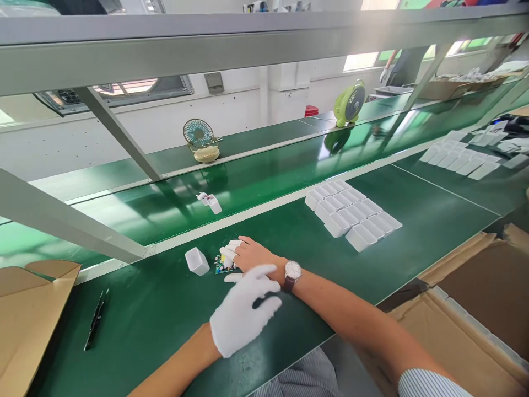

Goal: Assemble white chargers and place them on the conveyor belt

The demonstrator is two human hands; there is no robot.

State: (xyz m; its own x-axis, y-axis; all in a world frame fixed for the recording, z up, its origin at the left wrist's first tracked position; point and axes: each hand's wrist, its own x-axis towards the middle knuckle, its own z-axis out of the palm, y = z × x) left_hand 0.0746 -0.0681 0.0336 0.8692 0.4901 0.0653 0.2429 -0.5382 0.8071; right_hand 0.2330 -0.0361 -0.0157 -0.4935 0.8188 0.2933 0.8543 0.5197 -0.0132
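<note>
My right hand [250, 255], with white finger cots and a watch on the wrist, reaches across to a small green circuit board [223, 265] with a yellow component. Its fingers are closed on the board's right side and hide part of it. My left hand [246, 311], in a white glove, is nearer to me, just in front of the right wrist. Its fingers are apart and nothing shows in them. A white plastic box [197, 261] stands on the green bench left of the board.
Rows of white boxes [351, 212] stand to the right. Black tweezers [96, 320] lie at left near a cardboard box [37, 320]. A small white part [210, 203] sits on the green belt [264, 184]. A metal post [70, 215] slants at left; more cardboard [450, 325] lies at right.
</note>
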